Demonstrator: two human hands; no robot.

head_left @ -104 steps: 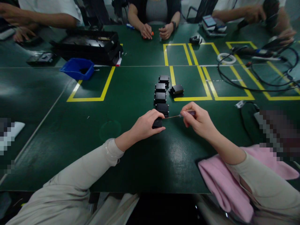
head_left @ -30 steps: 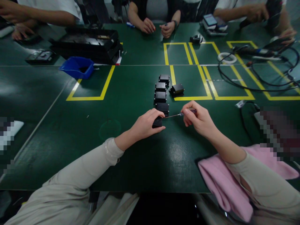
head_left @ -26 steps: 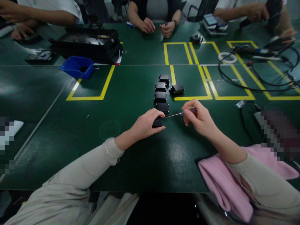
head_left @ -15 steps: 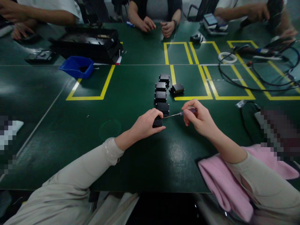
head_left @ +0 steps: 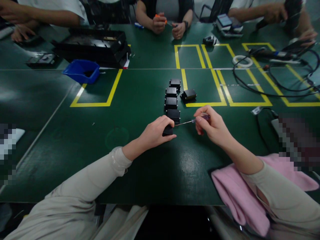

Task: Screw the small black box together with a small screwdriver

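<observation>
— The left hand (head_left: 156,131), how does it sit?

— Fingers curled down and clamped on a small black box (head_left: 168,130), thumb along the near side, fingertips over the top; it pins the black box to the green table (head_left: 140,166), just below the middle of the frame.

— And the right hand (head_left: 212,126)?

— Closed in a pinch round the handle of a thin screwdriver (head_left: 190,122); thumb and first fingers meet on the clear purplish grip, the other fingers folded under; the metal shaft runs left and slightly down, its tip at the right edge of the black box; whether the tip sits in a screw is too small to tell.

— What does the black box look like?

— Dark, squarish, mostly covered by the fingers; only its right end shows; it lies at the near end of a row of boxes (head_left: 171,100) of the same kind that runs up toward the centre; a lone box (head_left: 188,95) sits just right of that row on a yellow line (head_left: 205,104).

— Anything different from half a second ago?

— Both hands keep the same grip and place; the screwdriver has the same slant; at the top centre a co-worker's hand (head_left: 159,23) has risen with something orange in it; the pink cloth (head_left: 240,196) at the lower right lies as before.
</observation>
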